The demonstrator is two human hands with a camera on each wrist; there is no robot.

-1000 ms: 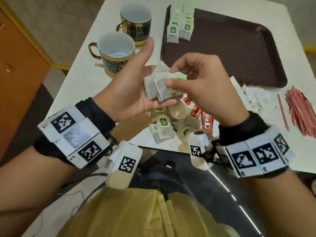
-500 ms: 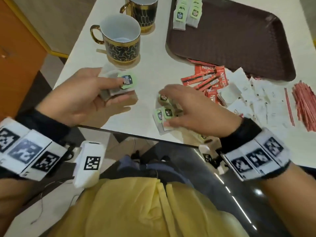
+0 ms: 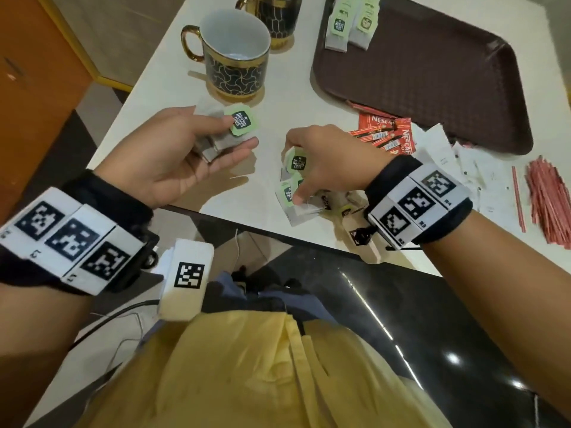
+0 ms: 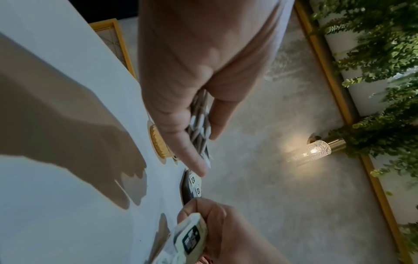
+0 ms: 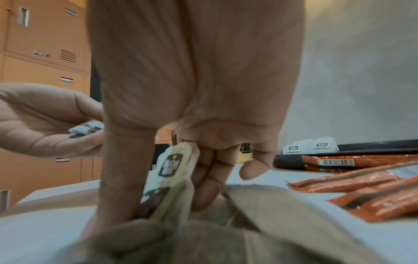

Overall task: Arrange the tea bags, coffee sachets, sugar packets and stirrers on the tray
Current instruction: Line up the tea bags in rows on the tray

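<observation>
two mugs (image 3: 236, 57), orange lockers (image 5: 43, 44), wall lamp (image 4: 312, 151)

Office break area, orange metal lockers (image 5: 43, 41), white table (image 3: 173, 97), gold-trimmed mugs (image 3: 235, 57)

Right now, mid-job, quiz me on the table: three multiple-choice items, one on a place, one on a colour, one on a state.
1. Where do the red coffee sachets lie?
A. on the table beside the tray
B. inside the tray
C. in a mug

2. What colour are the tags on the tea bags on the tray?
A. blue
B. light green
C. red

3. What is the left hand doing?
A. resting flat on the table
B. holding a stack of tea bags
C. lifting a mug

Answers: 1 A, the sachets sit on the white table just off the brown tray rim. 2 B, the head view shows pale green tags. 3 B, its thumb pins the stack against the fingers.
</observation>
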